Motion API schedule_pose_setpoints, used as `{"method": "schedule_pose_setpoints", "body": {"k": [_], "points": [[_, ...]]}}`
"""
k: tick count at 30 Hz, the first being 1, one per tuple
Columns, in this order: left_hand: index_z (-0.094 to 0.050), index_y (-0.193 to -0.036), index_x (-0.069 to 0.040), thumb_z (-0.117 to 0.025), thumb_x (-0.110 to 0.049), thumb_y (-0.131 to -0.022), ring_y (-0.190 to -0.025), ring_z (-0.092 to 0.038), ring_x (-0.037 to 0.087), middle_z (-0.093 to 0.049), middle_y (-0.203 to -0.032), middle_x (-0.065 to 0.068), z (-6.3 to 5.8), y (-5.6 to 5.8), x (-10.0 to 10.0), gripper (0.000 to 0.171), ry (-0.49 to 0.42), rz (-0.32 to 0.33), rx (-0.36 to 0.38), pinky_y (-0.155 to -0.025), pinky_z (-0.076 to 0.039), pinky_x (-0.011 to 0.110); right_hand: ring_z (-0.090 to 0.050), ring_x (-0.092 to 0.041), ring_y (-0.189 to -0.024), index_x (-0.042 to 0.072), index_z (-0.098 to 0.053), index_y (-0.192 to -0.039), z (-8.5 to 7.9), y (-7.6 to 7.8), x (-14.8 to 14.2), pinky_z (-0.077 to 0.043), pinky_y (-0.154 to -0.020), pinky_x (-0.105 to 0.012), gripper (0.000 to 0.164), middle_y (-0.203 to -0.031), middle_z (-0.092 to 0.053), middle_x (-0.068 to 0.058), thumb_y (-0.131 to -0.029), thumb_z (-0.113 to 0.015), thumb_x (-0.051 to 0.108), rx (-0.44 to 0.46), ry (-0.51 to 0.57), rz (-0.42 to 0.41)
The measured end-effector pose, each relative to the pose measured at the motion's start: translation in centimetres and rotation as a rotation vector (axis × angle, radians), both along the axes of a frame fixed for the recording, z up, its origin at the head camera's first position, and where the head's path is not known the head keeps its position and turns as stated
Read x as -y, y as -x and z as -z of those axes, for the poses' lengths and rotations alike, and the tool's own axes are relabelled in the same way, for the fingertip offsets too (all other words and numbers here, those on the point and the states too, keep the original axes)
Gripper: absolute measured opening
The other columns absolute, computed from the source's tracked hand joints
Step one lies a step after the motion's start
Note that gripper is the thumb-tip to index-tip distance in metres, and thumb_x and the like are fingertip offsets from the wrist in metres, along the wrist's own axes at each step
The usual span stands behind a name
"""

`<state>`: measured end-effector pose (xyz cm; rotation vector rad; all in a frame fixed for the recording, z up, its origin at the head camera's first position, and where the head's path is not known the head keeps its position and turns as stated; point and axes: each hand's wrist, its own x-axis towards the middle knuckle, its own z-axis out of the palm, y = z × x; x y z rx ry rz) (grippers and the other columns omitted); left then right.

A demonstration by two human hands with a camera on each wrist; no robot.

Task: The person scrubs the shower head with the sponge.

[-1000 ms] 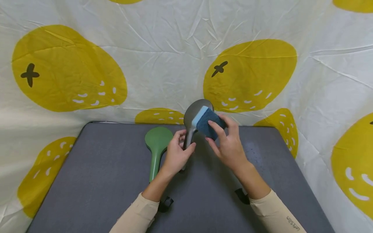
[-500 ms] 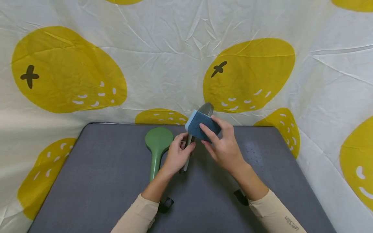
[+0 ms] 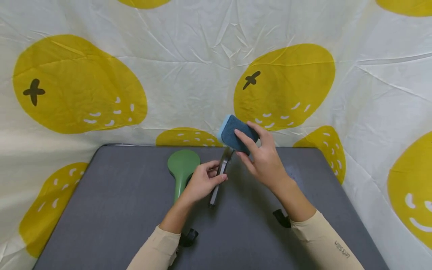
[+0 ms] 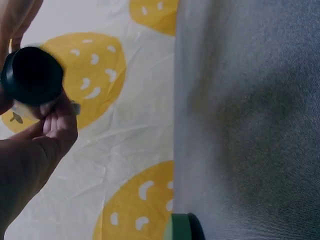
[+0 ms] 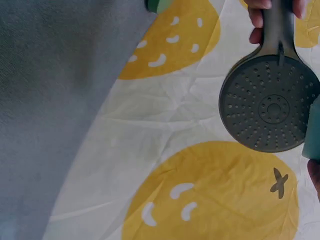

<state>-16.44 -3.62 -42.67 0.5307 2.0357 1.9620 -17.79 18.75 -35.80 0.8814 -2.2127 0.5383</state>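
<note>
My left hand (image 3: 202, 182) grips the handle of a dark grey shower head (image 3: 222, 167), thumb on one side and fingers on the other. In the head view the handle is nearly edge-on and the round head is mostly hidden behind the sponge. The right wrist view shows its nozzle face (image 5: 272, 107) dotted with small holes. My right hand (image 3: 266, 161) pinches a blue sponge (image 3: 237, 135), dark on one face and light blue at its edge, up at the shower head. In the right wrist view the sponge (image 5: 313, 132) overlaps the head's rim.
A green shower head (image 3: 183, 163) lies on the grey table (image 3: 128, 210), just left of my left hand. Behind the table hangs a white cloth (image 3: 189, 90) with large yellow fruit prints. Black wrist straps (image 3: 281, 218) show at both forearms.
The grey shower head has turned from its broad back to nearly edge-on and tipped lower. The sponge moved left across it, then up. My left hand is slightly lower, still holding the handle.
</note>
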Motion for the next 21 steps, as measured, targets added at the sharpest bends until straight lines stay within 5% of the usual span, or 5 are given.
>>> {"method": "schedule_pose_setpoints", "body": {"k": [6, 15, 21], "points": [[-0.055, -0.14, 0.008, -0.068, -0.002, -0.098, -0.098, -0.077, 0.026, -0.072, -0.115, 0.024, -0.1, -0.2, -0.1, 0.046, -0.012, 0.057, 0.042, -0.089, -0.061, 0.029, -0.047, -0.05, -0.131, 0.011, -0.054, -0.149, -1.3, 1.1, -0.2, -0.047, -0.104, -0.063, 0.069, -0.15, -0.043, -0.031, -0.086, -0.084, 0.013, 0.046, -0.007, 0.041], [-0.05, -0.145, 0.007, -0.059, 0.002, -0.102, -0.105, -0.074, 0.04, -0.067, -0.124, 0.031, -0.2, -0.5, -0.7, 0.045, -0.026, 0.085, 0.061, -0.088, -0.063, 0.041, -0.041, -0.046, -0.14, 0.012, -0.052, -0.151, -2.2, 2.2, -1.2, -0.042, -0.111, -0.062, 0.069, -0.154, -0.041, -0.028, -0.089, -0.083, 0.015, 0.152, 0.022, 0.09], [-0.047, -0.15, 0.003, -0.051, -0.003, -0.107, -0.102, -0.075, 0.038, -0.066, -0.13, 0.028, 0.2, -0.9, -0.9, 0.043, -0.022, 0.124, 0.086, -0.08, -0.064, 0.046, -0.043, -0.048, -0.136, 0.011, -0.054, -0.148, -2.0, 1.9, -1.4, -0.042, -0.109, -0.063, 0.069, -0.149, -0.044, -0.03, -0.086, -0.085, 0.015, 0.135, -0.007, 0.103]]}}
